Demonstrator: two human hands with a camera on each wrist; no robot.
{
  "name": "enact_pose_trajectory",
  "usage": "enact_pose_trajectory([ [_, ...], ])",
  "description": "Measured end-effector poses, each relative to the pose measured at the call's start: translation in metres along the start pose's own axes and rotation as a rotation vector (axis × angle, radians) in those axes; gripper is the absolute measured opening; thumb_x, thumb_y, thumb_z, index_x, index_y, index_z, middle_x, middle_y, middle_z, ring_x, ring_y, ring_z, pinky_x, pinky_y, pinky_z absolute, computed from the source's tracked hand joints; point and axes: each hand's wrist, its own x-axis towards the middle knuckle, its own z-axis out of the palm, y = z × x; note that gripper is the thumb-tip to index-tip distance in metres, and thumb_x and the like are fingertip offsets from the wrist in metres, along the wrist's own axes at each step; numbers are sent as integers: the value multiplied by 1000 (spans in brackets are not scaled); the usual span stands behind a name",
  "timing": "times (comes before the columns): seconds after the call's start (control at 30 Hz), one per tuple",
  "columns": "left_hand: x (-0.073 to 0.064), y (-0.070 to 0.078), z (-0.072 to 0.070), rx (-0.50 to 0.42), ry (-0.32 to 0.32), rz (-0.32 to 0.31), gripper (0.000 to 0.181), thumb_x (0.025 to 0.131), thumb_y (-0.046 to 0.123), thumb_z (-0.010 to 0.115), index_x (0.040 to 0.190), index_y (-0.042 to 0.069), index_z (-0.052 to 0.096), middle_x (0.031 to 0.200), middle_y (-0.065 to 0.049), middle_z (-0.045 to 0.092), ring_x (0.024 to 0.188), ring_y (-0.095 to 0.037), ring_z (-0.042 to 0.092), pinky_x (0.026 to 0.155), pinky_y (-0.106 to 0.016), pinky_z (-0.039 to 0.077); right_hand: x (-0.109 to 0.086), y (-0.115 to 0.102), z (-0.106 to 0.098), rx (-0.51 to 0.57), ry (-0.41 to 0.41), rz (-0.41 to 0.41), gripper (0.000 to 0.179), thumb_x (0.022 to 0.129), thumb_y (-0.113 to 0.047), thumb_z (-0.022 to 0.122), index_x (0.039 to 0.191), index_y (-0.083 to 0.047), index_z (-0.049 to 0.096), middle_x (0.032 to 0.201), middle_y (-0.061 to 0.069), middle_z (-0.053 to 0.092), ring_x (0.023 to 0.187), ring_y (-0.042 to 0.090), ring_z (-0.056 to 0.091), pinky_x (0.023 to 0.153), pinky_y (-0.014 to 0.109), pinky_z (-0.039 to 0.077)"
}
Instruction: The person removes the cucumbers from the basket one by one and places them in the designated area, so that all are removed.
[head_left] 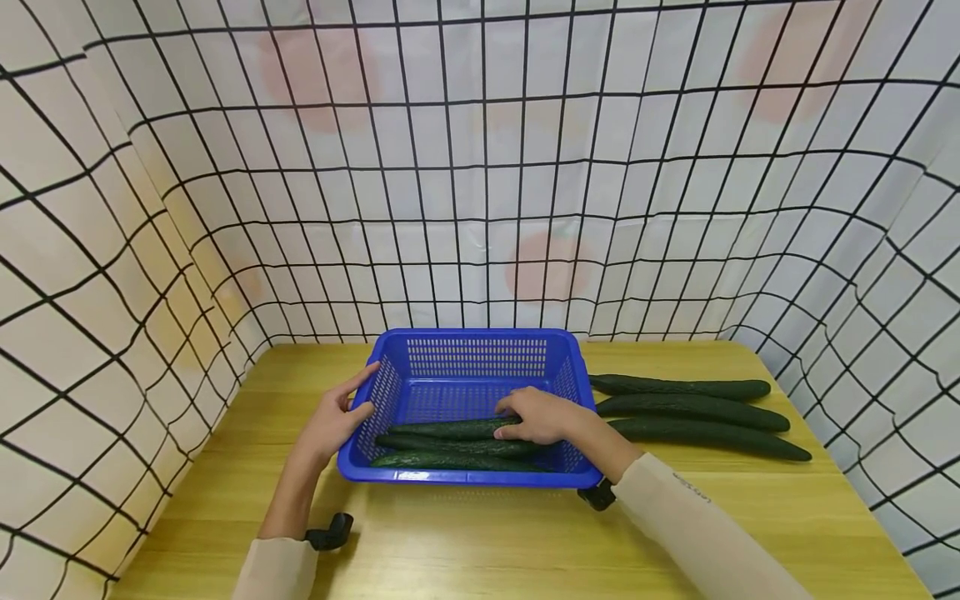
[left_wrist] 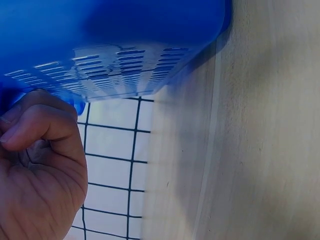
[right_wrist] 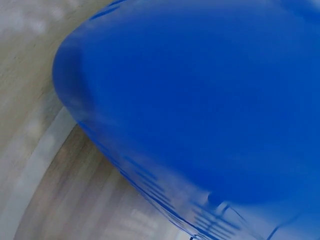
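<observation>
A blue plastic basket (head_left: 480,477) with slotted walls stands on the wooden table. Three long dark green cucumbers lie side by side along its near side: a far one (head_left: 442,430), a middle one (head_left: 450,445) and a near one (head_left: 442,461). Reaching over the right rim, my right hand (head_left: 542,415) holds the right end of the far cucumber. My left hand (head_left: 330,427) grips the left rim, its thumb and index finger touching it. In the left wrist view, that hand's fingers (left_wrist: 42,122) are curled beside the basket's outer wall (left_wrist: 130,70). The right wrist view shows only basket and tabletop.
Right of the basket, three more cucumbers lie on the table: a back one (head_left: 682,387), a middle one (head_left: 705,409) and a front one (head_left: 720,438). White walls with a black grid (head_left: 487,208) surround the table's back and sides.
</observation>
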Motion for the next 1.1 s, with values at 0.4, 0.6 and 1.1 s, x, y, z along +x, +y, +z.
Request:
enact_pose_trajectory([
  [0.4, 0, 0, 0, -6, 10, 14, 70, 97, 4, 56, 160, 30, 40, 106, -29, 68, 73, -25, 71, 65, -41, 65, -3, -4, -1, -20, 118, -46, 38, 99, -34, 68, 132, -14, 69, 132, 4, 70, 124, 26, 65, 102, 47, 55],
  [0.6, 0, 0, 0, -7, 7, 19, 70, 97, 5, 55, 160, 30, 39, 127, -35, 62, 79, -26, 72, 68, -42, 65, -9, -6, -5, -115, 237, -93, 39, 100, -39, 64, 132, -17, 69, 131, 2, 71, 119, 23, 68, 100, 45, 56],
  [1.1, 0, 0, -1, 6, 9, 18, 70, 97, 5, 56, 160, 29, 39, 86, -19, 67, 71, -26, 72, 65, -43, 65, -47, 0, -44, -115, 450, -94, 43, 101, -36, 64, 138, -14, 65, 138, 7, 67, 132, 31, 59, 113, 63, 39],
])
